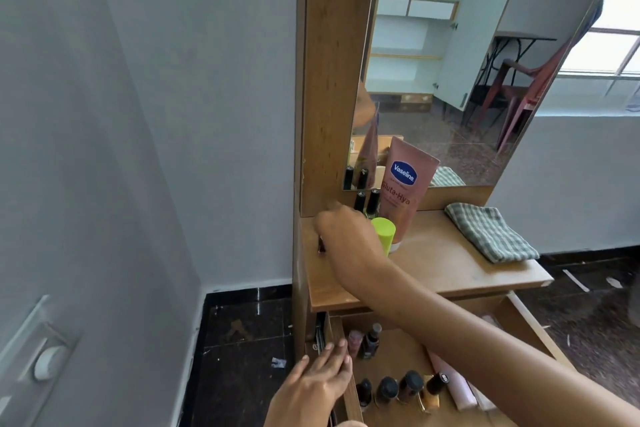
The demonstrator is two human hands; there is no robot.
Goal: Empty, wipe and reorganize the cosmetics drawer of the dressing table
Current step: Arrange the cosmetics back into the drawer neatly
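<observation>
From the head view, our right hand (341,232) pinches a small dark-red bottle (321,245) onto the wooden tabletop (433,263), our left hand (317,388) rests flat-fingered on the open wooden drawer (346,388), and our forearm could topple the lime-green-capped bottle (383,234).

On the tabletop: one pink tube (405,191), one green-capped bottle (383,234), two black-capped polish bottles (366,201), one dark red bottle (321,246), one checked cloth (491,232). In the drawer (349,392): about six small bottles (388,390).
</observation>
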